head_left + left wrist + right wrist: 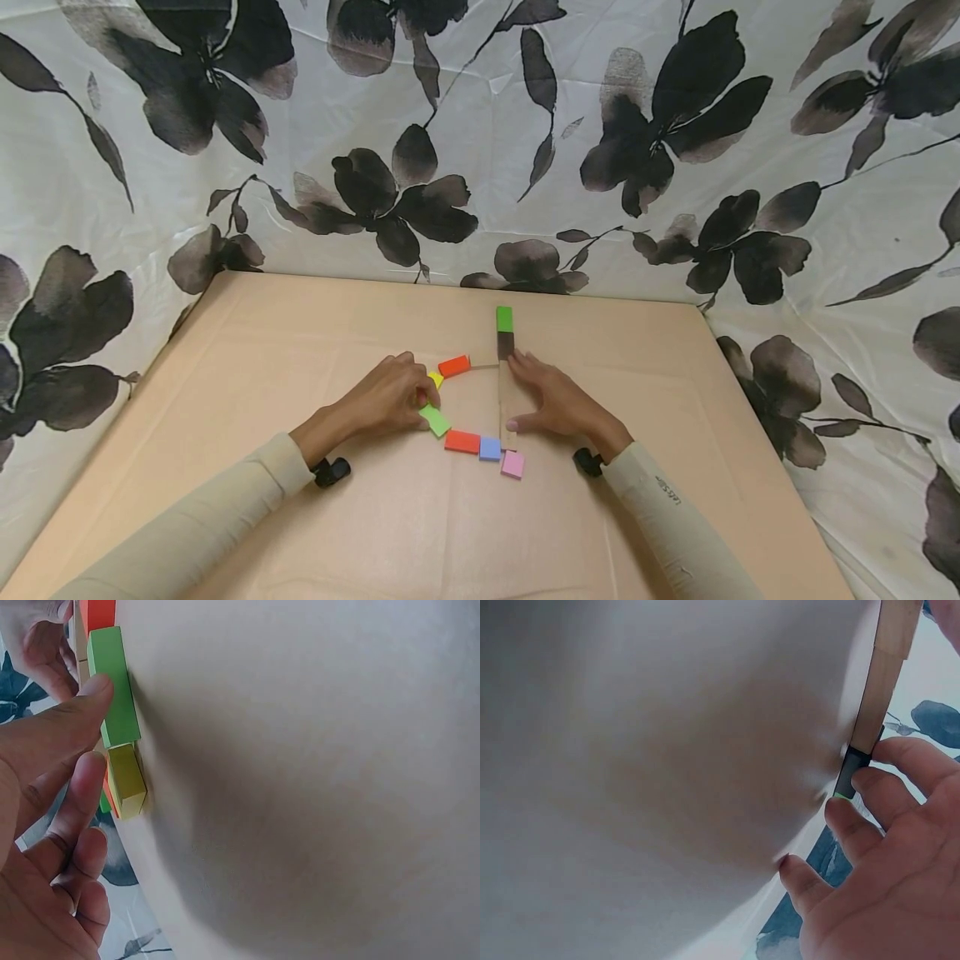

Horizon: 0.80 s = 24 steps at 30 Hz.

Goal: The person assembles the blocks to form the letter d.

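Colored blocks form a ring on the table. My left hand (390,392) pinches the light green block (435,420) on the ring's left side; in the left wrist view the thumb lies on that green block (114,690). Just beyond it sits a yellow block (437,379), partly hidden by the fingers. On the ring's right side, my right hand (558,400) rests spread fingers and thumb along a plain wooden strip (507,408). The right wrist view shows fingertips beside the dark block (851,771) at the end of the wooden pieces (877,697).
An orange-red block (454,366) lies at the back of the ring. Along the front are another red block (462,442), a blue block (490,449) and a pink block (513,465). A bright green block (505,319) tops the strip's far end. Floral cloth (510,108) hangs behind the table (360,517).
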Available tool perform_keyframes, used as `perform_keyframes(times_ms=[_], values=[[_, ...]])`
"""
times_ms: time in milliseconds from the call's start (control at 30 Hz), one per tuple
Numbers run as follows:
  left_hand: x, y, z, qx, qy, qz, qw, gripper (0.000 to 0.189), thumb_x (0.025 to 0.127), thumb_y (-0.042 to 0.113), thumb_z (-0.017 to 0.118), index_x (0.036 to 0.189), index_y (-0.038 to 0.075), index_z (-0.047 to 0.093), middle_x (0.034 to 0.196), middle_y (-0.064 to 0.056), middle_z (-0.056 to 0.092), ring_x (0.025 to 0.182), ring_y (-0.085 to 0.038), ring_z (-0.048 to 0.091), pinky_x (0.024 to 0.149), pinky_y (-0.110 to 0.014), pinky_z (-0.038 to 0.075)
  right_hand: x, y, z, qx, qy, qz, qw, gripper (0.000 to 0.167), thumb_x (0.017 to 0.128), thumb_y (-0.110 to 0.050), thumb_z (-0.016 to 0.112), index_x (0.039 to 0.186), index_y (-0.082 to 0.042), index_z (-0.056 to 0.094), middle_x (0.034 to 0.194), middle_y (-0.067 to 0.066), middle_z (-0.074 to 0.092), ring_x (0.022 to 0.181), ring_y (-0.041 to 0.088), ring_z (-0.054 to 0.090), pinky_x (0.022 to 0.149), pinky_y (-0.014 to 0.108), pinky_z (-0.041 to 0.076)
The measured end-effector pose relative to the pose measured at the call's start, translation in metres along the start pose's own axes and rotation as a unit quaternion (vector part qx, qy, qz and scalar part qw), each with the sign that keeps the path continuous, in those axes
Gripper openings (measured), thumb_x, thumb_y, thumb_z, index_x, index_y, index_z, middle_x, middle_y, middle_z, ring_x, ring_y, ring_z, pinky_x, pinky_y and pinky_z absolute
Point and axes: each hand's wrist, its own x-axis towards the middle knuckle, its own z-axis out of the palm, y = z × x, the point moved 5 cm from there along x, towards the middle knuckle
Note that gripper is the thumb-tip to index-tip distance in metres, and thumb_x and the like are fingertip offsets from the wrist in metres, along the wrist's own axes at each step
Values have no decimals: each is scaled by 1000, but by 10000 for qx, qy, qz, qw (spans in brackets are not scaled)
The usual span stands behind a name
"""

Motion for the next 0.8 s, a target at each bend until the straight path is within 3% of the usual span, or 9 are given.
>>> perform_keyframes(times_ms=[800], values=[[-1, -4, 0, 242, -114, -62, 9996, 29, 73, 27, 99, 97, 22, 83, 79, 10, 65, 89, -10, 46, 84, -34, 38, -2, 0, -1, 127, -20, 28, 9999, 113, 81, -51, 90, 169, -16, 27, 179, 4, 19, 167, 33, 13, 130, 59, 21]])
